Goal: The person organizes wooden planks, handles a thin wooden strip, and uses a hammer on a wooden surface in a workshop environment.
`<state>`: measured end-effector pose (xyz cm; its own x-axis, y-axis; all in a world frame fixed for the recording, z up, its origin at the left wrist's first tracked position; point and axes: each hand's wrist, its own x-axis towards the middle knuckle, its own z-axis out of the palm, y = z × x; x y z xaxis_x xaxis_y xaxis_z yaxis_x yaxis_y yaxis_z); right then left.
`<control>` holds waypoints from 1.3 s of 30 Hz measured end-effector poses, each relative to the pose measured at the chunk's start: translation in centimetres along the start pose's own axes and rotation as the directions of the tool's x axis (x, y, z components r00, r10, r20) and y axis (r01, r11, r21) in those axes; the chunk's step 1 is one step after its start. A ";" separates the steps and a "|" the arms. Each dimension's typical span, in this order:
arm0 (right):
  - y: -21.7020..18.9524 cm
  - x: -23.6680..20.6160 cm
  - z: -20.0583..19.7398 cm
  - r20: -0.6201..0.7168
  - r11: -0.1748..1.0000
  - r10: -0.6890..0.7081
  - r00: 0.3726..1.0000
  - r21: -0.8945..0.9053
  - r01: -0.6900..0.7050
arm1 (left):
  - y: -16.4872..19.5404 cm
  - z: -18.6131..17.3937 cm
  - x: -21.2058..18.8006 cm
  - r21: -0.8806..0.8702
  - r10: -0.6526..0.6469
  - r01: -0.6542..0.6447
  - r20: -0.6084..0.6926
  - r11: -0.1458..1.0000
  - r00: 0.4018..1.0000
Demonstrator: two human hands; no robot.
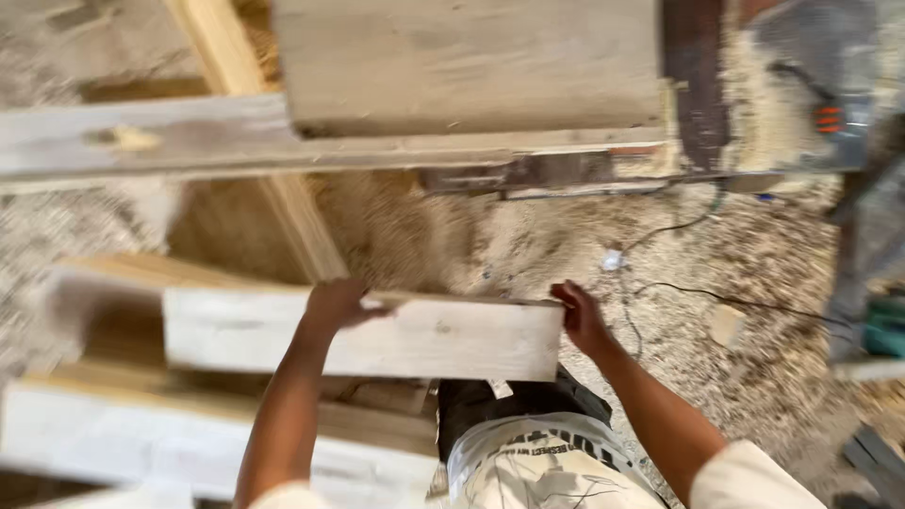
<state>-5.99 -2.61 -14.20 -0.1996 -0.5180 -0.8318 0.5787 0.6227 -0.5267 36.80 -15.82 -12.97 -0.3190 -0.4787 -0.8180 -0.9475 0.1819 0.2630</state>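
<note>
I hold a pale wooden board (443,337) flat in front of me, low over a sawdust-covered floor. My left hand (337,303) grips its far edge near the middle. My right hand (582,316) clasps the board's right end. The board's left end (217,325) reaches over a stack of other boards (113,424) at the lower left. The picture is blurred by motion.
A workbench with a wide plank (471,61) and a long rail (189,141) spans the top. A dark machine part (696,85) sits at its right end. Black cables (726,300) trail over the sawdust, and a teal power tool (884,325) lies at the right edge.
</note>
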 end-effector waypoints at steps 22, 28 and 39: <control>-5.6 -9.0 -23.1 0.188 0.986 -0.167 0.968 0.058 0.159 | 29.9 -6.2 -10.4 0.340 0.347 -0.228 -0.347 0.913 0.871; -8.2 -10.4 -23.5 0.206 0.889 -0.455 0.866 0.040 0.457 | 34.5 -12.6 -12.4 0.435 0.413 -0.215 -0.434 0.874 0.800; -23.1 -6.9 -12.3 -0.266 0.642 -0.743 0.615 -0.021 0.766 | 31.1 -29.5 -6.1 0.250 0.241 -0.152 -0.374 0.956 0.896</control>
<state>-27.73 -6.23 1.53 -0.7626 -0.6249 -0.1669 0.2019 0.0152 -0.9793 8.55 -32.57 15.26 -0.5221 -0.7066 -0.4777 -0.8517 0.4618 0.2478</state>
